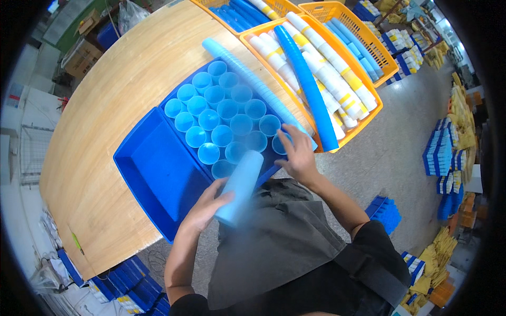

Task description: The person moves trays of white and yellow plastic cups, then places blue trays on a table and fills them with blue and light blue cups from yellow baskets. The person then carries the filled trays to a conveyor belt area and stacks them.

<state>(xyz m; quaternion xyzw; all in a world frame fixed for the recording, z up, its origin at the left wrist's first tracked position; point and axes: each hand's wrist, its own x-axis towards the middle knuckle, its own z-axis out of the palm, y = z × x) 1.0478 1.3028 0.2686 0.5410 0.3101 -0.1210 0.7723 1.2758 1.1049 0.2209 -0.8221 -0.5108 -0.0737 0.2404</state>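
Note:
My left hand (208,204) is closed around a light blue stack of nested plastic cups (242,184), held tilted over the near edge of a blue tray (263,177). Motion blurs the stack, so its single rims cannot be told. Several light blue cups (227,109) stand mouth up in rows in that tray. At its right corner my right hand (299,158) has its fingers parted, with fingertips beside the rim of a corner cup (279,144). A long row of nested light blue cups (253,81) lies along the tray's right side.
Left of the cups is another blue tray section (163,171) on the wooden table (100,158). Orange crates hold white-and-yellow cup stacks (316,58) and blue ones (356,47); a dark blue stack (308,87) lies across one crate. A blue bin (383,213) stands on the floor.

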